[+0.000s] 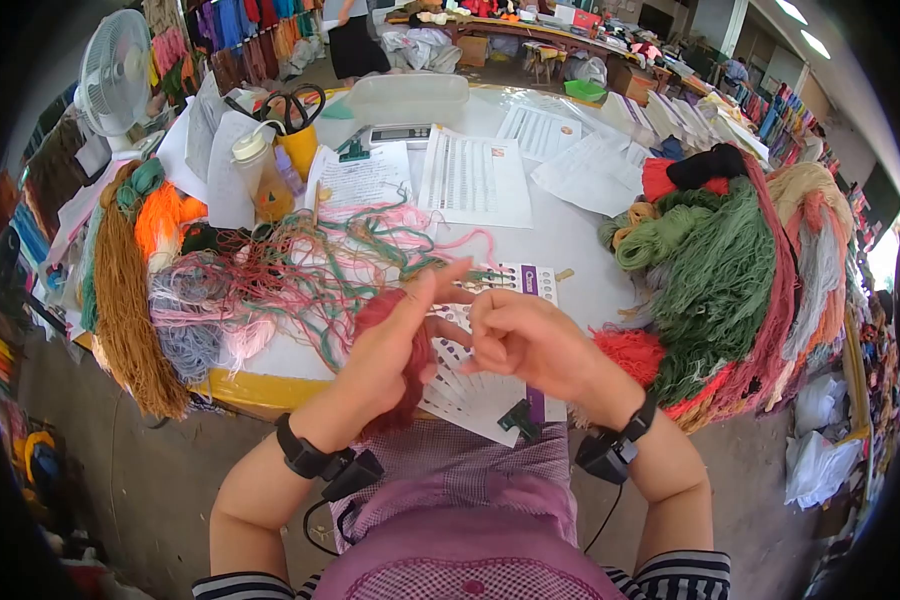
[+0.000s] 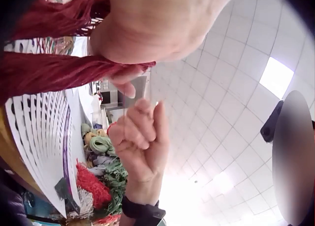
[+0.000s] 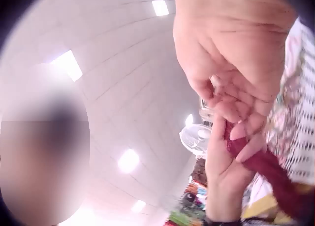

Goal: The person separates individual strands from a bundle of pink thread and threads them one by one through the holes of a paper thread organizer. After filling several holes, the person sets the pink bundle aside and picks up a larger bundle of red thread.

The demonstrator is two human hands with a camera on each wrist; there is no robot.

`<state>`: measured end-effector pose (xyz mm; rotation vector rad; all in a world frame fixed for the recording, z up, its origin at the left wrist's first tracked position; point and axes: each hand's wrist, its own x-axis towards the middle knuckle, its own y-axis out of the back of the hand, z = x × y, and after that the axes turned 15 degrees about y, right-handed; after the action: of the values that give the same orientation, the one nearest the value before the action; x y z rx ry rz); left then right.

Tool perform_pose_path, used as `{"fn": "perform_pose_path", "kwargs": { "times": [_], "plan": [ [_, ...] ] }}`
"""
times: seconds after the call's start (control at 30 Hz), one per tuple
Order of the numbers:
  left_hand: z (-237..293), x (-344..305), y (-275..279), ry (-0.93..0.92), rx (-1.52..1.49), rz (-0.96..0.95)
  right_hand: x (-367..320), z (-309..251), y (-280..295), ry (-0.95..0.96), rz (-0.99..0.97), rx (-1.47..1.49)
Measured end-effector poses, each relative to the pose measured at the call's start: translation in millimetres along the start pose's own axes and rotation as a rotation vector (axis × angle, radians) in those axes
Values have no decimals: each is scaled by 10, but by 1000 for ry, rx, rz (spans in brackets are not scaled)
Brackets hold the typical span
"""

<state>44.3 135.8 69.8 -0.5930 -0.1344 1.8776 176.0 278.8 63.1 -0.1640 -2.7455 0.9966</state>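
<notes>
A dark red yarn skein (image 1: 402,408) hangs from my left hand (image 1: 395,345), which grips it above the near table edge. In the left wrist view, two thick lengths of this skein (image 2: 49,75) run to the hand. My right hand (image 1: 545,345) is just right of the left one, its fingers curled in and thumb close to them. A faint, thin strand shows by its fingertips in the left wrist view. Below the hands lies a white punched card (image 1: 470,400) with a purple edge and a dark green clip (image 1: 518,420).
Tangled pink, red and green yarn (image 1: 300,265) spreads to the left, beside brown hanks (image 1: 135,300). Green, red and grey hanks (image 1: 715,290) pile up on the right. Behind are printed sheets (image 1: 475,180), a bottle (image 1: 260,175), scissors (image 1: 295,108) and a fan (image 1: 115,75).
</notes>
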Motion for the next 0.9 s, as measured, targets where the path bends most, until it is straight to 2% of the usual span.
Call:
{"fn": "perform_pose_path", "kwargs": {
  "times": [0.03, 0.1, 0.17, 0.2, 0.23, 0.27, 0.3, 0.33, 0.4, 0.5, 0.53, 0.57, 0.63, 0.67, 0.7, 0.77, 0.8, 0.83, 0.9],
  "plan": [
    [21, 7, 53, 1, -4, 2, -21, -87, -27, -4, 0, 1],
    [77, 15, 289, -16, -40, 119, -89, -336, -92, 55, 165, -865],
    [105, 29, 581, -77, -100, 224, -190, -699, 53, 309, 330, -1187],
    [137, 2, 716, -102, -154, 291, -264, -966, 153, 374, 530, -1473],
    [125, 17, 981, -118, -190, 371, -349, -1296, 521, 688, 598, -1865],
    [155, -30, 1172, -133, -230, 438, -496, -1592, 525, 838, 831, -2170],
    [185, -86, 1337, -150, -278, 536, -660, -1905, 519, 674, 1207, -2369],
    [250, -176, 1422, -154, -306, 616, -984, -2361, 838, 784, 1364, -2464],
    [318, -320, 1524, -269, -331, 604, -1349, -2753, 747, 849, 1586, -2488],
    [513, -404, 1267, -315, -299, 620, -1486, -2870, 677, 868, 1561, -2507],
    [554, -360, 1127, -322, -284, 613, -1393, -2826, 693, 928, 1424, -2320],
    [562, -289, 1024, -319, -284, 614, -1271, -2713, 736, 1082, 1168, -2120],
    [552, -142, 799, -143, -199, 312, -833, -2177, 596, 1108, 905, -1713],
    [525, -45, 660, -87, -177, 252, -598, -1837, 482, 1017, 885, -1524],
    [485, 65, 524, -32, -155, 191, -406, -1546, 432, 856, 838, -1657],
    [352, 319, 345, 90, -134, 85, -134, -944, 601, 741, 550, -1612],
    [271, 429, 247, 140, -124, 107, -25, -667, 560, 605, 496, -1577],
    [188, 533, 182, 190, -114, 130, 50, -415, 666, 589, 393, -1667],
    [-17, 738, 208, 272, -184, 145, 160, -31, 740, 387, 320, -1523]
  ]
}}
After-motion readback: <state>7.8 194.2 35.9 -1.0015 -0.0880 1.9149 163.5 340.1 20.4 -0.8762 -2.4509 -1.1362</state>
